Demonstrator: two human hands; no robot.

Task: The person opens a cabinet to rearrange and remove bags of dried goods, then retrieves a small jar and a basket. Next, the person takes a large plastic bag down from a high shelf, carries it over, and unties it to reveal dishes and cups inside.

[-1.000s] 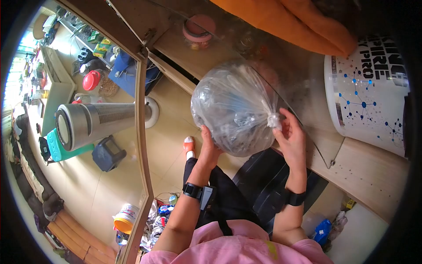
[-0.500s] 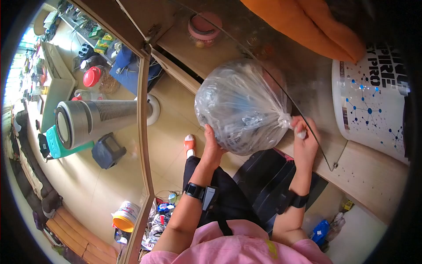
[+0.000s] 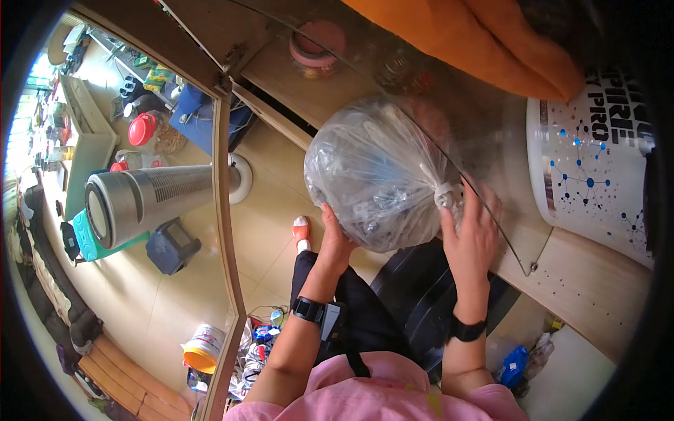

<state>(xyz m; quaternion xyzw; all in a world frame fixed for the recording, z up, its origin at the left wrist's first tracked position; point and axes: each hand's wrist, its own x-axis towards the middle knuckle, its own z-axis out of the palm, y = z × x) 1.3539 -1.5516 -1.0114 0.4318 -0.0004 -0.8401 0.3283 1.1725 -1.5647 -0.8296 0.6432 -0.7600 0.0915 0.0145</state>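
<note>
A full, clear plastic bag [image 3: 372, 175] with bluish contents is tied in a knot [image 3: 446, 195] on its right side. Part of it lies behind the edge of a glass pane [image 3: 484, 200], by the cabinet shelf [image 3: 562, 270]. My left hand [image 3: 337, 242] grips the bag's lower left side, thumb up and the other fingers underneath. At the knot, my right hand [image 3: 472, 235] has its fingers stretched and apart, with the thumb close beside the tied end. Whether the fingertips touch the plastic I cannot tell.
A white printed tub [image 3: 586, 175] stands right on the shelf, under orange cloth [image 3: 484, 42]. A pink-lidded jar [image 3: 317, 49] sits farther inside. The framed door [image 3: 228, 210] stands left, reflecting or showing a tower fan [image 3: 151, 196]. A black case [image 3: 414, 281] lies below.
My right hand has let go of the bag's tied end and spread its fingers around the knot. The bag has shifted slightly left. My left hand keeps its hold.
</note>
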